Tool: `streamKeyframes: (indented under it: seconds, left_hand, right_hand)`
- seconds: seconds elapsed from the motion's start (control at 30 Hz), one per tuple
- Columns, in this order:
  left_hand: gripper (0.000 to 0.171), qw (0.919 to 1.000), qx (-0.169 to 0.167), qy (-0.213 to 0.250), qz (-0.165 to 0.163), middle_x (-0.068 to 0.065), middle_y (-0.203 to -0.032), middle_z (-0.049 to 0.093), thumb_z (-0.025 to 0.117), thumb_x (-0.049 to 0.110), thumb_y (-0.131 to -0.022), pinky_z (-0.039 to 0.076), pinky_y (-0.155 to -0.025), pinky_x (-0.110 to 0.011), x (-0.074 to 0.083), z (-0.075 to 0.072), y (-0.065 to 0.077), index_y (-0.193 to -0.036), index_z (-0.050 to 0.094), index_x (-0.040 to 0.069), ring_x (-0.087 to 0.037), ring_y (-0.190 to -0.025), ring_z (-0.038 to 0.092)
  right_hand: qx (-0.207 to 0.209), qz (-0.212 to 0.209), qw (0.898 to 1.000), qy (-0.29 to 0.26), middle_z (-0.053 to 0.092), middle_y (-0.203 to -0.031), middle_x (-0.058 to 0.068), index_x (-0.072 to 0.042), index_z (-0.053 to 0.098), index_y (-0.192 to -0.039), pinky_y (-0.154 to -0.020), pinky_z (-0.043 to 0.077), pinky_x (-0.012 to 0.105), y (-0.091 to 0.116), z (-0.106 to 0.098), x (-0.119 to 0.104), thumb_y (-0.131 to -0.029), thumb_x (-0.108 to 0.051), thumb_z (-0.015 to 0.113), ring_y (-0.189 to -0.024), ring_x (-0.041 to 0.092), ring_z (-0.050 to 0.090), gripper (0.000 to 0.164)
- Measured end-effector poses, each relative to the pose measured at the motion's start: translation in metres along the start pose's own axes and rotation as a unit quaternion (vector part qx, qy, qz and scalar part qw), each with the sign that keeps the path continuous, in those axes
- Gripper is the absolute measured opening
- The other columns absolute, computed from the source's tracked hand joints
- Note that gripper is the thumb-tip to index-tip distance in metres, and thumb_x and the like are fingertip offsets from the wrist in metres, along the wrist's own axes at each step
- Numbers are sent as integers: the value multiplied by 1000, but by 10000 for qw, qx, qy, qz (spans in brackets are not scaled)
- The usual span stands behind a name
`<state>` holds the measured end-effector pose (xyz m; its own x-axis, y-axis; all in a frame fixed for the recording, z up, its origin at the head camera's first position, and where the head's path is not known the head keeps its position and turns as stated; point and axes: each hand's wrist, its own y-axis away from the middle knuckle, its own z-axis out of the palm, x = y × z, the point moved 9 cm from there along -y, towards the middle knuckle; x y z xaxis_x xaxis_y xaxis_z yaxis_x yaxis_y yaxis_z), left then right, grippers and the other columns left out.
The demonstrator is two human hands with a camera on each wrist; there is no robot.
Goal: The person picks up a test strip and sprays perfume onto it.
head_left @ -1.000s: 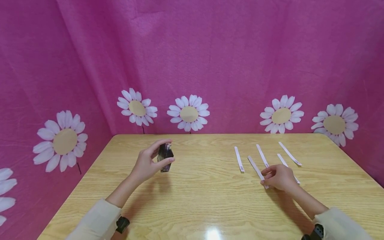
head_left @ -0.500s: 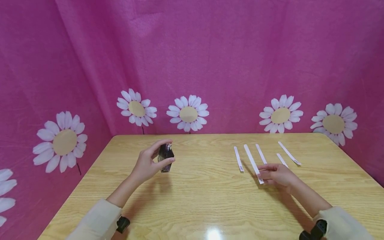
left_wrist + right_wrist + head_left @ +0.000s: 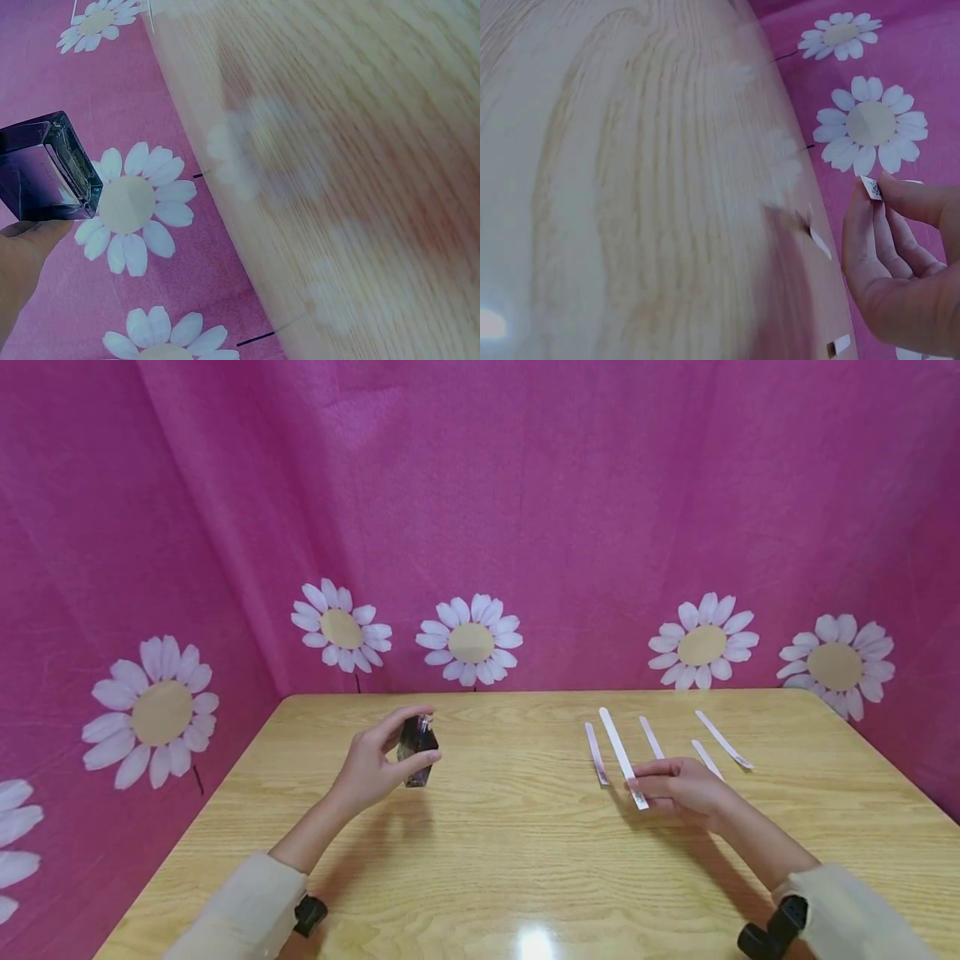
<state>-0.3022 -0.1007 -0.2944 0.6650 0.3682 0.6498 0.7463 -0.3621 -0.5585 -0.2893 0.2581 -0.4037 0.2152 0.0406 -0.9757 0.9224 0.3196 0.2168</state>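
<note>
A dark, faceted glass perfume bottle [image 3: 417,750] is held upright above the left part of the table. My left hand [image 3: 372,768] grips it, index finger over the top and thumb along its side. The left wrist view shows the base of the same bottle [image 3: 45,169] with fingers below it. On the other side, my right hand [image 3: 686,789] pinches a white paper test strip [image 3: 617,745] near its printed lower end. In the right wrist view, thumb and index finger hold that strip [image 3: 871,187], seen almost end-on, above the table.
Several white paper strips lie on the wooden table [image 3: 487,843]: one strip [image 3: 596,753] left of the held one, another strip [image 3: 650,737] just right of it, others farther right. A magenta cloth with daisies [image 3: 480,510] hangs behind the far edge.
My right hand has lifted one paper strip off the table and moved it up and left, near the leftmost strip. The left hand with the perfume bottle stays nearly still.
</note>
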Motion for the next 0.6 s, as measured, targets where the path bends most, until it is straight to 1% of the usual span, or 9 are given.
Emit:
streamKeyframes:
  seconds: [0.1, 0.17, 0.23, 0.33, 0.47, 0.6]
  left_hand:
    - [54, 10000, -16, 16, 31, -14, -127, 63, 77, 11, -80, 52, -97, -40, 2, 0, -1, -130, 56, 12, -26, -112, 63]
    - [54, 10000, -31, -30, 56, -14, -127, 62, 77, 11, -81, 53, -96, -40, 2, 0, -2, -131, 56, 13, -26, -112, 63]
    - [54, 9999, -41, -75, 72, -14, -127, 62, 77, 12, -81, 53, -96, -40, 2, -1, -2, -131, 56, 14, -26, -111, 64]
    - [53, 9999, -29, -132, 81, -13, -127, 63, 76, 12, -81, 53, -96, -42, 2, -2, -3, -131, 56, 14, -26, -112, 64]
    - [54, 9999, -11, -105, 55, -12, -127, 63, 77, 12, -81, 52, -96, -41, 3, -3, -4, -131, 56, 13, -26, -112, 63]
    - [54, 9999, -2, -86, 69, -13, -127, 63, 77, 11, -80, 54, -95, -40, 3, -2, -4, -130, 56, 10, -25, -110, 64]
  right_hand:
    - [73, 26, 9997, 247, 73, -88, -10, -14, 68, -99, -75, 58, 17, -1, 2, -4, -91, -9, 64, -82, -1, 67, 10]
    - [188, 73, 9986, 479, 73, -88, -11, -8, 67, -106, -76, 58, 17, -2, 3, -6, -90, -12, 65, -82, -1, 66, 17]
    - [244, 92, 9976, 637, 72, -89, -10, 1, 64, -114, -76, 58, 17, -3, 5, -9, -90, -12, 66, -81, -1, 66, 27]
    - [295, 97, 9967, 752, 71, -89, -9, 8, 59, -118, -76, 57, 17, -5, 8, -14, -89, -11, 65, -81, -1, 65, 36]
    - [292, 68, 9966, 765, 72, -87, -8, 8, 60, -117, -77, 58, 18, -8, 13, -21, -89, -10, 66, -82, 1, 67, 34]
    - [123, -45, 9960, 886, 74, -88, -6, 12, 57, -119, -77, 58, 20, -9, 19, -27, -90, -10, 65, -83, 2, 68, 37]
